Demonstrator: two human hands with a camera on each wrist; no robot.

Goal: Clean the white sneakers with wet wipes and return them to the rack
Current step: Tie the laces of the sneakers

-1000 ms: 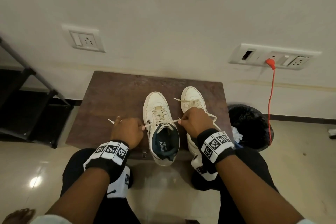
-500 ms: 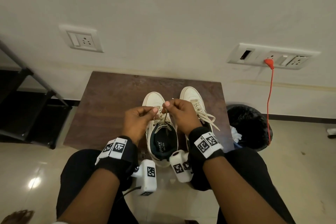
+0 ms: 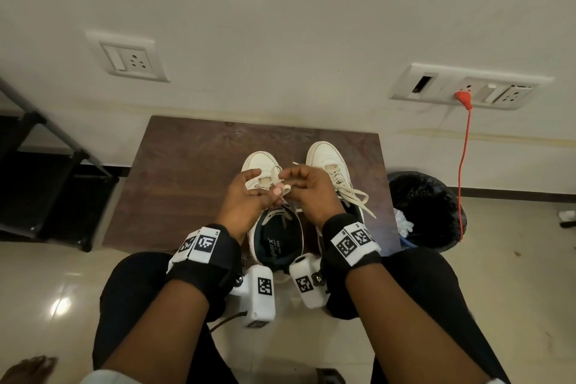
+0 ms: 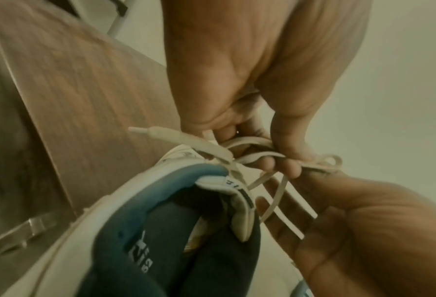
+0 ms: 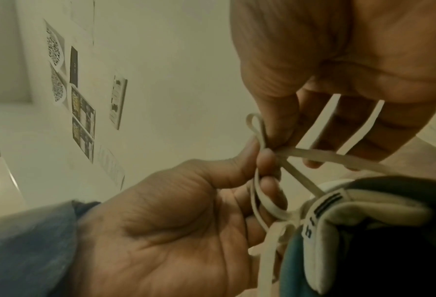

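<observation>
Both hands [image 3: 280,193] pinch the left sneaker's [image 3: 274,227] lace [image 4: 257,156].

Bare room on left half of dark brown wooden table [image 3: 174,184]. Right half taken: two white lace-up sneakers [image 3: 327,162] side by side, both hands low over left one. White wall [image 3: 280,25] close behind table. Black bin with bag [image 3: 427,212] blocks right side. Black metal rack [image 3: 46,184] blocks left.
</observation>
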